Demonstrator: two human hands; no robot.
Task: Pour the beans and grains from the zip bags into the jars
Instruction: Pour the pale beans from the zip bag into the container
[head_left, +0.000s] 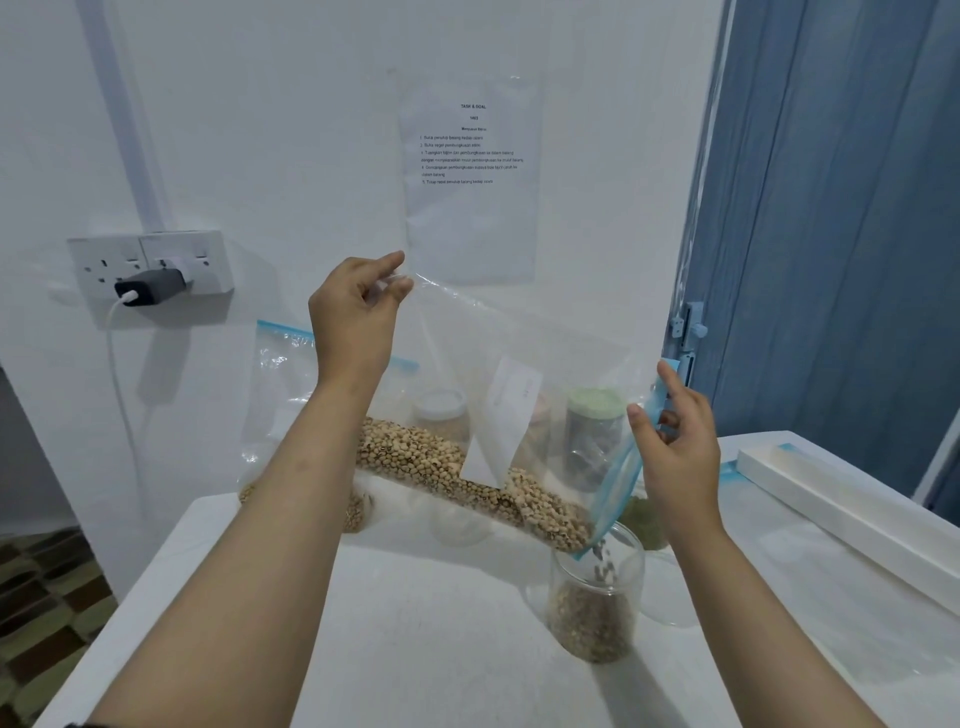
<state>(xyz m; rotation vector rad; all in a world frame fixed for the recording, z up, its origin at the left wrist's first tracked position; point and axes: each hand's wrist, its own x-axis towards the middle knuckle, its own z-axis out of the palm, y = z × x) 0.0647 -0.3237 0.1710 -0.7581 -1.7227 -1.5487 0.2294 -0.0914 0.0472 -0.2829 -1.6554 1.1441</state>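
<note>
The zip bag (498, 395) hangs tilted over the white table (415, 623), its closed bottom corner high on the left and its blue zip mouth low on the right, just above the open jar (595, 597). Pale beans (467, 478) lie along the bag's lower edge and spill from the mouth into the jar, which is partly full. The left hand (358, 312) pinches the raised corner between thumb and fingertips. The right hand (675, 441) pinches the blue zip strip near the mouth, fingers curled round it. Behind, a second bag (280, 395) of beans leans by the wall, near a green-lidded jar (595, 415) and a clear-lidded one (441, 410). A paper sheet (470, 176) and socket (150, 270) are on the wall.
</note>
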